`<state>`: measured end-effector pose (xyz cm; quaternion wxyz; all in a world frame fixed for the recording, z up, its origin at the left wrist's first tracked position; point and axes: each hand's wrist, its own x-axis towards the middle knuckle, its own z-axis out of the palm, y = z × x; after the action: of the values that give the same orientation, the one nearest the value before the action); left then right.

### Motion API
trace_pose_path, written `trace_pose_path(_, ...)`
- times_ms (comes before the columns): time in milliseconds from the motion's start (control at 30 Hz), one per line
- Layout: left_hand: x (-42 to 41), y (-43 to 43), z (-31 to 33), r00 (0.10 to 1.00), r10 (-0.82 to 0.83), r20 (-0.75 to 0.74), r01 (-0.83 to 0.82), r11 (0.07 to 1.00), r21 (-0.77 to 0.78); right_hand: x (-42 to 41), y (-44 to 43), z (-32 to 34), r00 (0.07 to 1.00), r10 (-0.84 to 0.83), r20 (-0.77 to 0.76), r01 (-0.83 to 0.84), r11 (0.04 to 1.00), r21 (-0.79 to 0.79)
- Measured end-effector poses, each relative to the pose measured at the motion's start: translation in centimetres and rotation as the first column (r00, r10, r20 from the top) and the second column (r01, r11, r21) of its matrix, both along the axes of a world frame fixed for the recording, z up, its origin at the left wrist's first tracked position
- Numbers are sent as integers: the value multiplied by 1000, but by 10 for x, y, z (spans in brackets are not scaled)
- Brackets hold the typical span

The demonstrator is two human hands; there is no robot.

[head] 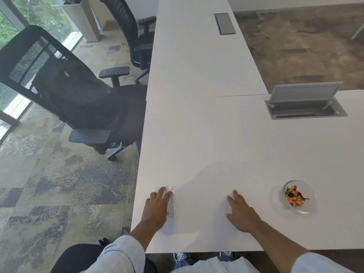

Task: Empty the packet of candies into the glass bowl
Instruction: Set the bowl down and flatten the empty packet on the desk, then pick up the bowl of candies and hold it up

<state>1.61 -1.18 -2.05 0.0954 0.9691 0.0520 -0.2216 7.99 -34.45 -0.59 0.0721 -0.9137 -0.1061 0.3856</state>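
A clear glass bowl (300,196) sits on the white table (216,146) at the near right, with several orange and gold wrapped candies (294,196) inside it. A flat transparent packet (171,200) lies near the table's left edge and looks empty. My left hand (157,208) rests flat on the packet with fingers spread, covering its left part. My right hand (241,212) lies flat on the bare tabletop, fingers apart, holding nothing, well left of the bowl.
An open cable hatch (304,105) with a raised grey lid is set in the table at the far right; a closed hatch (224,23) lies further back. Two black office chairs (78,99) stand to the left on the carpet.
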Motion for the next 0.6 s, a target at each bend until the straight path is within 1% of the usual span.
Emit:
trace_pose_path(100, 1, 0, 2, 1000, 11, 4, -11, 1000, -4, 2, -2, 3, 1000, -6, -4, 6, 1000, 20)
trace_pose_path(200, 0, -4, 5, 1000, 27, 9, -27, 998, -51, 2, -6, 6, 999, -36, -8, 36, 998, 53)
trace_pose_path(267, -1, -11, 9, 999, 34, 42, -31, 996, -83, -1, -10, 8, 997, -62, 38, 58, 994, 88)
trace_pose_path(333, 0, -24, 13, 993, 68, 95, -55, 990, -132, -5, -14, 9, 983, -133, 130, 113, 983, 146)
trace_pose_path(400, 6, -41, 18, 986, 108, 127, -79, 974, -212, -7, -22, 13, 936, -266, 232, 211, 949, 234)
trace_pose_path(467, 15, -63, 22, 982, 147, 121, -102, 943, -318, -4, -32, 18, 858, -408, 311, 314, 898, 309)
trace_pose_path(600, 43, -126, 35, 962, 265, 61, -190, 817, -545, 2, -70, 27, 667, -638, 385, 483, 764, 428)
